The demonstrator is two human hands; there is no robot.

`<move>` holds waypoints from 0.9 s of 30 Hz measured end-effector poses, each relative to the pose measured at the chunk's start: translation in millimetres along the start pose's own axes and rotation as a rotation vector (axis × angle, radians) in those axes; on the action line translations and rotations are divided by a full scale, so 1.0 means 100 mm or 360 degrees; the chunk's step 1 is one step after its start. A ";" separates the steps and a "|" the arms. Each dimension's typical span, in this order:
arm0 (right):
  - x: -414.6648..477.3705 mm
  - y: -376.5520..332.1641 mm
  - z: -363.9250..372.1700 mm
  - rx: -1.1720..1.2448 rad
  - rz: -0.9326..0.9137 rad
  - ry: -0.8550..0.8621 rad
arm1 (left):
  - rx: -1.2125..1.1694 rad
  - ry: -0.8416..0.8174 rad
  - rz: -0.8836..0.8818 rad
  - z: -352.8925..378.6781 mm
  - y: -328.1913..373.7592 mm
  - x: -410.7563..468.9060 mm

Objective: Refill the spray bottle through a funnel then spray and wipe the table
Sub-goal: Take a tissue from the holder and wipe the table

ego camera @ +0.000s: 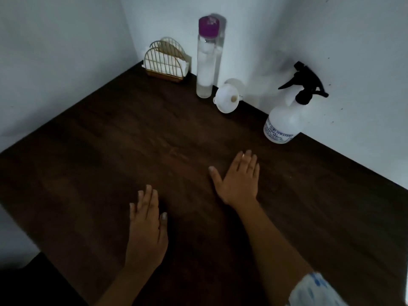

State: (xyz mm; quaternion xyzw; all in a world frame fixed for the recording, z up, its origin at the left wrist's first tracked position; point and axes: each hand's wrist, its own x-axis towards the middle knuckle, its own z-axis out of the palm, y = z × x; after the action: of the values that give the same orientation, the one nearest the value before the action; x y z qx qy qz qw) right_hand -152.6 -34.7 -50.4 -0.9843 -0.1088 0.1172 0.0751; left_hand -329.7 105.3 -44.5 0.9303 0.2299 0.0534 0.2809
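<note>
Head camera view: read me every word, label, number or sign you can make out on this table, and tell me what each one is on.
"SPRAYER": blue print in the top line of the label on the spray bottle; the word before it is too blurred to read.
Lower lines of that label: too small and blurred to read.
Tall clear bottle, funnel, napkin holder: no text visible.

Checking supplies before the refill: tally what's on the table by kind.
Spray bottle: 1
Clear bottle with purple cap: 1
White funnel: 1
Wire napkin holder: 1
Total: 4
</note>
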 end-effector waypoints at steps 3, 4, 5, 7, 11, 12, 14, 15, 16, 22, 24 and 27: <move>-0.66 -0.42 0.16 0.0053 -0.0221 -0.0041 | 0.0023 0.0003 0.0036 0.03 0.01 -0.01; -0.79 -0.58 0.22 0.0030 -0.0384 -0.0115 | 0.0024 0.0019 0.0049 0.03 0.01 -0.01; -0.86 -0.73 0.28 -0.0031 -0.0567 -0.0194 | 0.0034 0.0024 0.0041 0.01 0.01 -0.02; -0.77 -0.94 0.34 -0.0165 -0.0910 -0.0220 | 0.0056 0.0018 0.0013 -0.03 0.02 -0.04; -0.17 -0.97 0.25 -0.0220 -0.1088 -0.0160 | 0.0094 0.0030 -0.0006 -0.12 0.01 -0.17; -0.06 -0.88 0.20 -0.0183 -0.0958 -0.0119 | 0.0094 0.0035 -0.0001 -0.14 0.00 -0.22; 0.09 -0.60 0.12 -0.0134 -0.0623 -0.0016 | 0.0104 0.0056 -0.0002 -0.16 -0.02 -0.32; 0.08 -0.43 0.09 -0.0141 -0.0475 0.0007 | 0.0113 0.0059 -0.0012 -0.18 -0.02 -0.36; 0.01 -0.27 0.07 -0.0148 -0.0357 0.0008 | 0.0109 0.0060 -0.0012 -0.18 -0.02 -0.40; -1.35 0.14 0.12 -0.0037 -0.0205 -0.0135 | 0.0062 -0.0082 0.0138 -0.09 0.10 -0.70; -1.83 0.11 0.20 -0.0035 -0.0351 -0.0206 | 0.0086 -0.0120 0.0226 -0.05 0.17 -0.80; -2.23 0.15 0.32 -0.0048 -0.0428 -0.0253 | 0.0130 -0.0156 0.0360 -0.04 0.26 -0.95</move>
State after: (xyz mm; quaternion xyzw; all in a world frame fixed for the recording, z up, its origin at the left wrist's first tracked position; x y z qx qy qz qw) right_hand -369.3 -96.7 -35.8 -0.9495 -0.2468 0.1819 0.0666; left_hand -404.4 45.0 -24.0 0.9624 0.1116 0.0297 0.2460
